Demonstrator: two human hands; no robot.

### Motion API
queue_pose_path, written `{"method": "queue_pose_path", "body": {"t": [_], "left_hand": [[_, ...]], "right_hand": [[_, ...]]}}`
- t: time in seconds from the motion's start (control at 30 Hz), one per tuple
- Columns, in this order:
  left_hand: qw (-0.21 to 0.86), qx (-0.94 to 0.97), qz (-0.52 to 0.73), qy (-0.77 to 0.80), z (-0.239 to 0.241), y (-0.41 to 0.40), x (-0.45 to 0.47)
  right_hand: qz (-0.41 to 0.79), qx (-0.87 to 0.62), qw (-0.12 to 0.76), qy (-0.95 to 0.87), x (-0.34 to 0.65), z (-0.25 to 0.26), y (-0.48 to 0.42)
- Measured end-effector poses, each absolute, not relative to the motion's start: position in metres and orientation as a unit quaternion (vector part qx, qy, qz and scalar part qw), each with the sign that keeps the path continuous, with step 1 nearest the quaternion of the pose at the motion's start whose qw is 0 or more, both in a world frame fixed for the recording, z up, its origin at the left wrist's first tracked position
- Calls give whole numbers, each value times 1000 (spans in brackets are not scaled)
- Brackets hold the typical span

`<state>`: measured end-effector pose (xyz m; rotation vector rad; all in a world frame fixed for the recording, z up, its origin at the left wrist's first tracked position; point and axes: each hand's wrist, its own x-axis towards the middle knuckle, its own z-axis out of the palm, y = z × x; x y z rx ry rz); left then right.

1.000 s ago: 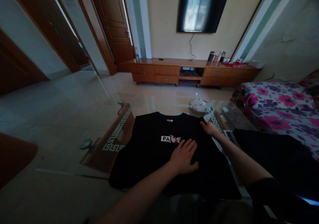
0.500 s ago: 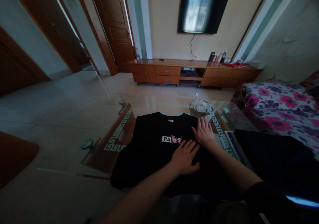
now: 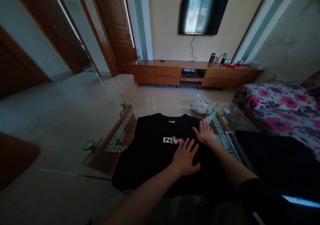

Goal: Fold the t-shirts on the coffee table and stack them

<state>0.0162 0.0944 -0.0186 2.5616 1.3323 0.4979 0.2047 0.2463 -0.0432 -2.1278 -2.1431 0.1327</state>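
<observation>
Black shirt [image 3: 147,158] was spread toward near edge of tabletop [image 3: 120,131]; left hand [image 3: 185,156], right hand [image 3: 204,132] were laid on it, unclenched

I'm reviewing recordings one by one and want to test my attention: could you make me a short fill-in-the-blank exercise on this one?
1. The left hand and right hand lie on a shirt coloured ____.
2. The white box printed on the shirt holds the two letters ____.
3. The table under the shirt has a top made of ____.
Missing words: black; PA; glass.
</observation>
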Motion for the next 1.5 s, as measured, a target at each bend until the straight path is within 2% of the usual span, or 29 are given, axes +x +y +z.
{"method": "queue_pose_path", "body": {"t": [0.4, 0.6, 0.7, 0.8, 0.97, 1.17, 1.37, 1.43, 1.5], "left_hand": [[102, 875, 159, 445, -18, 94, 15], [108, 873, 173, 444, -20, 95, 16], [106, 873, 166, 447, -19, 94, 16], [102, 874, 151, 450, -18, 94, 16], [92, 879, 130, 450, -14, 94, 15], [98, 877, 130, 452, -13, 96, 15], [101, 874, 150, 451, -19, 98, 16], [101, 875, 153, 448, -20, 97, 17], [97, 876, 154, 447, -20, 96, 17]], "right_hand": [[35, -745, 87, -660, 204, -51, 253], [136, -736, 110, -654, 225, -37, 261], [91, -740, 118, -656, 233, -30, 258], [41, -722, 87, -685, 230, -32, 249], [27, -718, 58, -693, 217, -50, 243], [37, -715, 126, -687, 222, -47, 244], [19, -690, 278, -668, 267, -3, 235], [28, -662, 295, -688, 277, 6, 224], [47, -641, 274, -716, 277, 4, 207]]}}
